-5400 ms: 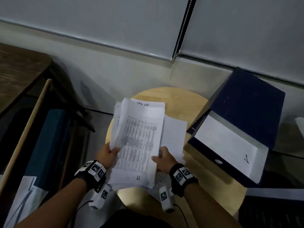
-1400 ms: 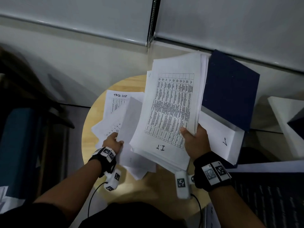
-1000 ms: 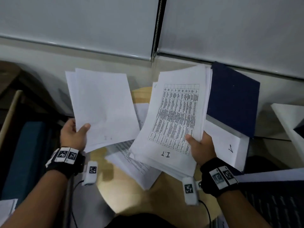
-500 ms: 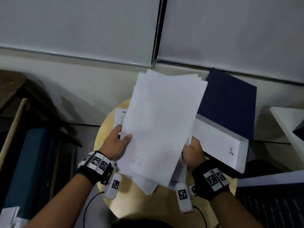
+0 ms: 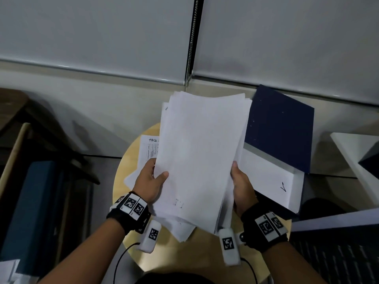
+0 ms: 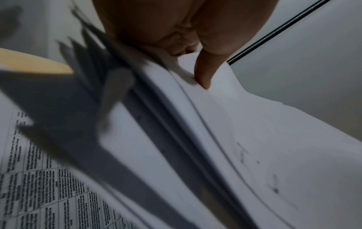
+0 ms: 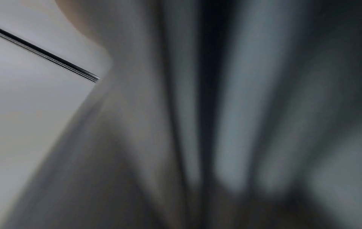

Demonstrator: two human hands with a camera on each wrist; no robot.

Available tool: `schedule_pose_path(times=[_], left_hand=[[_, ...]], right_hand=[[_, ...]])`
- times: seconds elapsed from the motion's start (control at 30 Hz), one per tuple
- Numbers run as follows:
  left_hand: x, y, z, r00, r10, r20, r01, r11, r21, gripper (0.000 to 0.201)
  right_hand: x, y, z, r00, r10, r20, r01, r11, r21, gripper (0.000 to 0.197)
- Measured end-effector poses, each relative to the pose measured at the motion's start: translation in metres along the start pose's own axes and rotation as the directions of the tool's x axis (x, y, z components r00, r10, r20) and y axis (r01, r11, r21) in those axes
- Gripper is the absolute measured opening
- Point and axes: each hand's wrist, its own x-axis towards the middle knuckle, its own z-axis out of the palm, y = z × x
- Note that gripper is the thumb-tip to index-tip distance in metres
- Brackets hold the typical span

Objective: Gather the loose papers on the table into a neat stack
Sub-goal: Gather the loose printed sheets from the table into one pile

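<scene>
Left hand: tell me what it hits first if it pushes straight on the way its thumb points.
The left hand already grips the held paper stack, so that comes first. Beyond it lies the right hand, though depth is unclear.

Left hand and right hand both up front, thumbs on top, gripping the paper stack by its side edges.

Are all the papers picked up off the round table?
No, a printed sheet headed "TASK" lies on the round table, to the left of the stack held in both hands.
</scene>
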Motion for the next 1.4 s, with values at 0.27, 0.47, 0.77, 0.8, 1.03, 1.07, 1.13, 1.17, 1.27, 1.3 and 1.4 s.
schedule_pose_path(times=[0.27, 0.47, 0.77, 0.8, 1.03, 1.07, 1.13, 1.17, 1.27, 1.3, 1.4], left_hand=[[-0.014, 0.007, 0.003, 0.995, -0.090, 0.043, 0.098, 0.962, -0.255, 0.040], [-0.020, 0.003, -0.032, 0.948, -0.207, 0.243, 0.292, 0.870, -0.397, 0.075], [-0.053, -0.040, -0.081, 0.955, -0.292, 0.040, 0.290, 0.907, -0.304, 0.064], [-0.055, -0.044, -0.086, 0.966, -0.255, -0.035, 0.247, 0.956, -0.159, 0.065], [-0.061, -0.057, -0.097, 0.829, -0.241, -0.504, 0.451, 0.822, 0.349, 0.037], [-0.061, -0.061, -0.100, 0.819, -0.248, -0.518, 0.454, 0.831, 0.320, 0.035], [-0.063, -0.070, -0.107, 0.806, -0.274, -0.525, 0.464, 0.843, 0.271, 0.038], [-0.065, -0.075, -0.109, 0.792, -0.291, -0.537, 0.482, 0.838, 0.256, 0.039], [-0.071, -0.076, -0.111, 0.771, -0.321, -0.550, 0.504, 0.836, 0.218, 0.034], [-0.072, -0.075, -0.111, 0.771, -0.340, -0.538, 0.509, 0.836, 0.202, 0.033], [-0.076, -0.073, -0.114, 0.779, -0.387, -0.493, 0.521, 0.838, 0.165, 0.038]], right_hand=[[-0.006, -0.002, -0.003, 0.970, -0.228, 0.082, 0.242, 0.901, -0.361, 0.028], [-0.009, 0.008, 0.008, 0.953, -0.176, 0.248, 0.250, 0.919, -0.306, 0.028], [0.018, 0.035, 0.057, 0.897, -0.029, 0.441, 0.254, 0.851, -0.460, 0.033], [0.027, 0.043, 0.062, 0.901, -0.013, 0.434, 0.266, 0.807, -0.527, 0.035], [0.074, 0.092, 0.064, 0.949, 0.145, 0.280, 0.146, 0.583, -0.799, 0.035], [0.081, 0.098, 0.059, 0.960, 0.136, 0.246, 0.139, 0.532, -0.835, 0.037], [0.096, 0.110, 0.046, 0.980, 0.092, 0.179, 0.126, 0.413, -0.902, 0.044], [0.101, 0.116, 0.040, 0.987, 0.074, 0.145, 0.108, 0.370, -0.923, 0.050], [0.121, 0.134, 0.025, 0.996, 0.062, 0.069, 0.047, 0.310, -0.950, 0.077], [0.127, 0.138, 0.022, 0.996, 0.072, 0.051, 0.027, 0.303, -0.953, 0.086], [0.136, 0.145, 0.023, 0.995, 0.095, -0.027, -0.048, 0.228, -0.972, 0.101]])
